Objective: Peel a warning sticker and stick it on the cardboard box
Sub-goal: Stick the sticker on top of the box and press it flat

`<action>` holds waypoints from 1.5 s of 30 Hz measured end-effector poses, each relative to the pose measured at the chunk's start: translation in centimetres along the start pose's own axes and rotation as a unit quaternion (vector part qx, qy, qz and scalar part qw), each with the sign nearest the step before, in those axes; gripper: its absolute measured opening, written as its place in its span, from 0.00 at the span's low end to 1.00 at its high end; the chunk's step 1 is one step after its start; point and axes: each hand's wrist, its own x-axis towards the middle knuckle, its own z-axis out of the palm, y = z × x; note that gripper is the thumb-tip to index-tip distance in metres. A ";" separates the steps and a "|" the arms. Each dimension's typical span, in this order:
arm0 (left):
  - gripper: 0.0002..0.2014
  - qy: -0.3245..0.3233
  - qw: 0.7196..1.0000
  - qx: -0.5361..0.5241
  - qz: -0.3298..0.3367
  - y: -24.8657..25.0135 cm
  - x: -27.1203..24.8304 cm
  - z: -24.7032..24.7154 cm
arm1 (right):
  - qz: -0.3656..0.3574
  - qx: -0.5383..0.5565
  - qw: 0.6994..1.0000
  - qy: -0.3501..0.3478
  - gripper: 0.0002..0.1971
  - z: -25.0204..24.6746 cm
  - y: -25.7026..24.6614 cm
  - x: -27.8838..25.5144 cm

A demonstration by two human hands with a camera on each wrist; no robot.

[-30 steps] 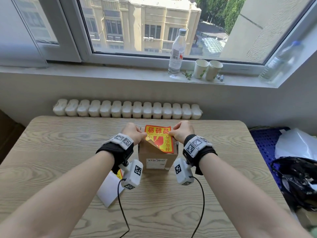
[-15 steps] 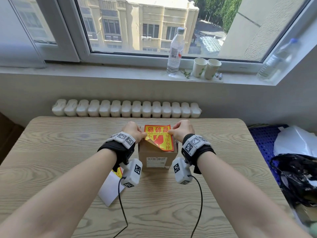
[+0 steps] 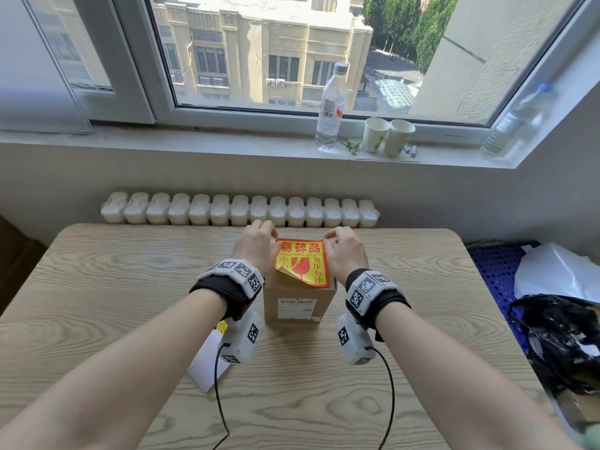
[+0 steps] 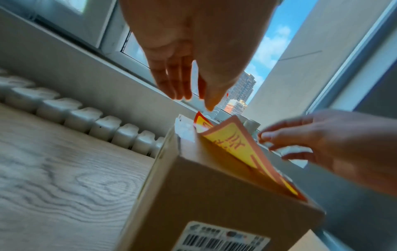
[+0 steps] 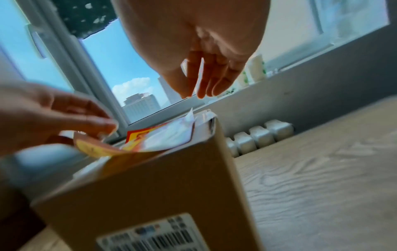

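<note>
A brown cardboard box (image 3: 298, 303) stands on the wooden table (image 3: 113, 287) between my wrists. A yellow and red warning sticker (image 3: 302, 264) lies on its top, with the near left corner curled up. In the left wrist view the sticker (image 4: 234, 141) rises off the box (image 4: 204, 195) along its left side and shows its underside. My left hand (image 3: 256, 245) is at the far left corner, fingers straight, tips just above the sticker. My right hand (image 3: 344, 251) is at the far right corner. Its fingertips (image 5: 200, 96) hang apart just above the box (image 5: 161, 186).
A white backing sheet (image 3: 207, 362) lies on the table under my left wrist. A white radiator (image 3: 240, 211) runs behind the table. A water bottle (image 3: 331, 108) and two paper cups (image 3: 386, 136) stand on the sill. A black bag (image 3: 558, 345) sits at the right.
The sticker, held tilted above the box before, has come down onto its top. Both hands have slid farther along it to the far corners and no longer pinch it.
</note>
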 end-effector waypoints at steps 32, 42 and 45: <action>0.31 -0.181 0.972 0.138 0.055 -1.2 -2.3 3.5 | -0.149 -0.229 0.948 -0.164 0.31 4.0 1.0 -1.8; 0.33 -0.214 0.960 0.146 0.101 -1.8 -2.0 2.8 | -0.152 -0.200 0.943 -0.217 0.30 2.5 2.7 -1.1; 0.33 -0.210 0.961 0.151 0.095 -2.0 -2.2 2.7 | -0.143 -0.200 0.944 -0.222 0.31 2.3 2.3 -1.3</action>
